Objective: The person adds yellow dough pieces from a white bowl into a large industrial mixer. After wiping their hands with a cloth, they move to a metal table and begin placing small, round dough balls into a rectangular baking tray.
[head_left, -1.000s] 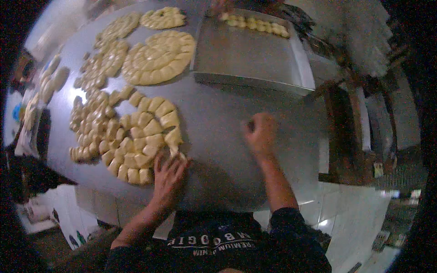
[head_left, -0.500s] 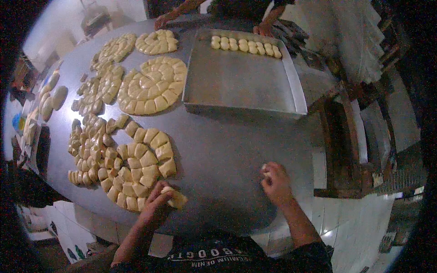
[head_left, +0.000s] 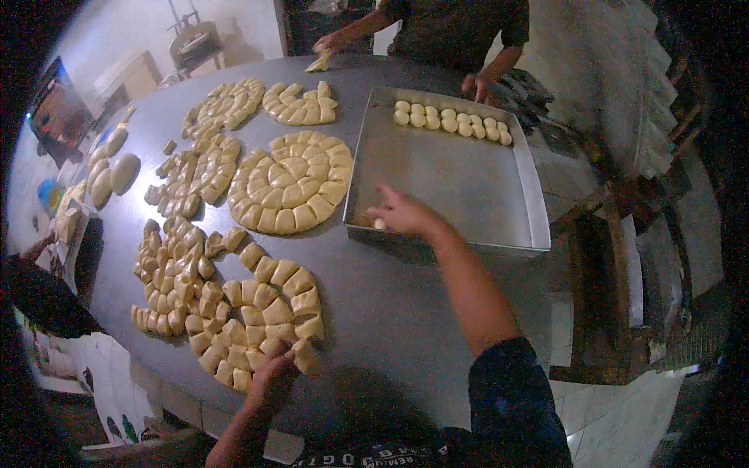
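My left hand [head_left: 275, 378] is at the near end of a coil of cut dough [head_left: 261, 292], its fingers closed on a dough piece [head_left: 306, 357] at the edge. My right hand [head_left: 402, 212] reaches over the near left corner of a metal tray [head_left: 449, 243]. Its index finger points out, and a small dough ball [head_left: 380, 224] shows at the thumb and lower fingers, just inside the tray wall. Along the tray's far side sit two rows of round dough balls [head_left: 449, 121].
Another dough spiral [head_left: 292, 181] and more cut dough [head_left: 195, 171] cover the left of the metal table [head_left: 413, 312]. Across it, a co-worker's hand [head_left: 331, 43] holds a dough piece; their other hand [head_left: 477, 87] is by the tray. Smooth dough lumps [head_left: 123, 173] lie far left.
My right hand has moved from the bare table up and left to the tray corner. My left hand has shifted slightly onto the coil's edge. The view has tilted, and the co-worker's hand now lifts dough.
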{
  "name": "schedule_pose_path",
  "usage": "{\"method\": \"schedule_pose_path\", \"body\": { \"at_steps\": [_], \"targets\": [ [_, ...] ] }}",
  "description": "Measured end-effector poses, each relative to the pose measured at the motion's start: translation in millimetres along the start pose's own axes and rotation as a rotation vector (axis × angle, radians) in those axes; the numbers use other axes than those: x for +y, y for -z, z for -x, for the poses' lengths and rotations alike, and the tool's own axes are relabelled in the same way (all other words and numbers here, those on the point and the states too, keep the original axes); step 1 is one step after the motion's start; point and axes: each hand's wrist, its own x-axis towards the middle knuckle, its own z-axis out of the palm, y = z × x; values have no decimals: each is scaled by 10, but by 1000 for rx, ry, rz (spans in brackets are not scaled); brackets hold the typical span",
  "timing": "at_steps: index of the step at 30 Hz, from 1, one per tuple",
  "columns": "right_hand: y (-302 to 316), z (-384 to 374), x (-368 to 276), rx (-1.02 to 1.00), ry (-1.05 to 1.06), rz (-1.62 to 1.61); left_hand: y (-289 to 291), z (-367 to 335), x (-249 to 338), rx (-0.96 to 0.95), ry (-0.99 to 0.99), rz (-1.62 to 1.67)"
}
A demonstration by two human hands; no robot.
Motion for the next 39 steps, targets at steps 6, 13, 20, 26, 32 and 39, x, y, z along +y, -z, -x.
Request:
{"method": "schedule_pose_path", "body": {
  "at_steps": [6,13,20,26,32,39],
  "targets": [
    [-684,1426,-306,134,415,-379,-451,29,103,-241,123,438],
    [-1117,2874,624,167,82,431,-99,-250,-75,-94,-732,-1041],
    [-1093,2109,495,558,157,370,-114,-435,-18,62,-622,-1401],
    [-808,2396,1032,653,129,446,-337,-7,98,-306,-536,-971],
    [-989,2077,811,612,368,382,-631,187,36,-236,-56,-182],
    [-499,2175,1098,836,119,472,-409,-74,69,-114,-152,-495]
  ]
}}
